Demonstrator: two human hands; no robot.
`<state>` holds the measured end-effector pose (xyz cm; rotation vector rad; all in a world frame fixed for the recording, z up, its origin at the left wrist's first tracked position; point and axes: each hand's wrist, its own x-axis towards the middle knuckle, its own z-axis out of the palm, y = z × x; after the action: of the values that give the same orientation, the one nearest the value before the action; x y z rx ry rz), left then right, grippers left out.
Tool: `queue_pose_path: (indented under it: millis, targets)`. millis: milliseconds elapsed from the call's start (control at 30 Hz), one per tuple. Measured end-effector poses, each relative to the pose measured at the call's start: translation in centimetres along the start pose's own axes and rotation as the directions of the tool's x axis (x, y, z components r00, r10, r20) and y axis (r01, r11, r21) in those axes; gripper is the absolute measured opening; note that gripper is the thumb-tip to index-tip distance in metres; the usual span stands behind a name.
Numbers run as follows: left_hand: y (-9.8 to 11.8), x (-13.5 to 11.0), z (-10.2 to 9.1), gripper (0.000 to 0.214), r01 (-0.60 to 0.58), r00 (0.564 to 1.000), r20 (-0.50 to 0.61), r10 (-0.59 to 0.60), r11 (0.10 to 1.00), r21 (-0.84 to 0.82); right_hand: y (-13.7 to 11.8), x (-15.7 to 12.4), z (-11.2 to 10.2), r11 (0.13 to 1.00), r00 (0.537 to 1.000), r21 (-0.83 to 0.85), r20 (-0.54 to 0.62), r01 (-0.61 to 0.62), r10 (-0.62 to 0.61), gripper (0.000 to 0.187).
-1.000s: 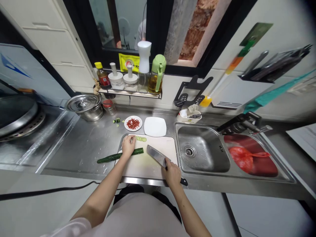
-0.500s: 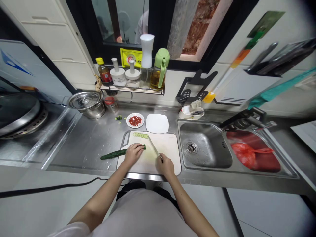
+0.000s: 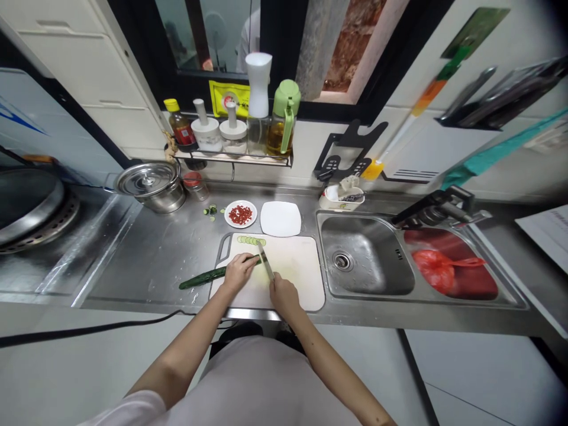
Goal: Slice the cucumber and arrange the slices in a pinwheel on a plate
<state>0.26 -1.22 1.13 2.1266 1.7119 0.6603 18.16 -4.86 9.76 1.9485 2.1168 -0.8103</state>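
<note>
A long dark green cucumber (image 3: 203, 278) lies slantwise over the left edge of the white cutting board (image 3: 302, 272). Closed around it near its cut right end is my left hand (image 3: 238, 271). My right hand (image 3: 284, 296) grips the handle of a kitchen knife (image 3: 266, 260), whose blade is at the cucumber's right end; whether it touches the flesh I cannot tell. Along the board's far edge, thin cucumber slices (image 3: 251, 240) lie overlapping in a row. Just beyond the board are an oblong white plate (image 3: 281, 219) and a small white plate of chopped red pieces (image 3: 240, 214).
To the right is a steel sink (image 3: 368, 254), with a red plastic bag (image 3: 432, 269) in its second basin. A lidded steel pot (image 3: 153, 186) stands back left, near green scraps (image 3: 212, 210). Seasoning jars (image 3: 207, 135) and an oil bottle (image 3: 283, 121) line a wall rack.
My right hand has moved left, bringing the knife from the board's middle to the cucumber's cut end. My left hand stays on the cucumber. The view has shifted slightly.
</note>
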Motion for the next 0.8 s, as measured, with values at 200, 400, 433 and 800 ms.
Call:
queue_pose_path:
  millis: [200, 400, 433, 800]
  targets:
    - [-0.20, 0.13, 0.09, 0.029, -0.030, 0.999, -0.013, 0.031, 1.000, 0.008, -0.29, 0.28, 0.22, 1.000, 1.000, -0.007, -0.016, 0.017, -0.017, 0.030]
    - [-0.38, 0.24, 0.27, 0.029, -0.041, 0.999, -0.010, 0.041, 0.999, 0.016, -0.59, 0.33, 0.29, 1.000, 1.000, -0.009, 0.006, 0.004, -0.004, 0.029]
    - [-0.43, 0.25, 0.32, 0.029, -0.036, 0.999, -0.006, 0.036, 0.999, 0.020, -0.62, 0.33, 0.29, 1.000, 1.000, -0.008, 0.008, 0.002, -0.002, 0.029]
    - [-0.18, 0.31, 0.17, 0.029, -0.068, 0.997, -0.044, 0.070, 0.997, 0.047, -0.72, 0.16, 0.17, 1.000, 1.000, -0.009, 0.021, -0.006, 0.006, 0.028]
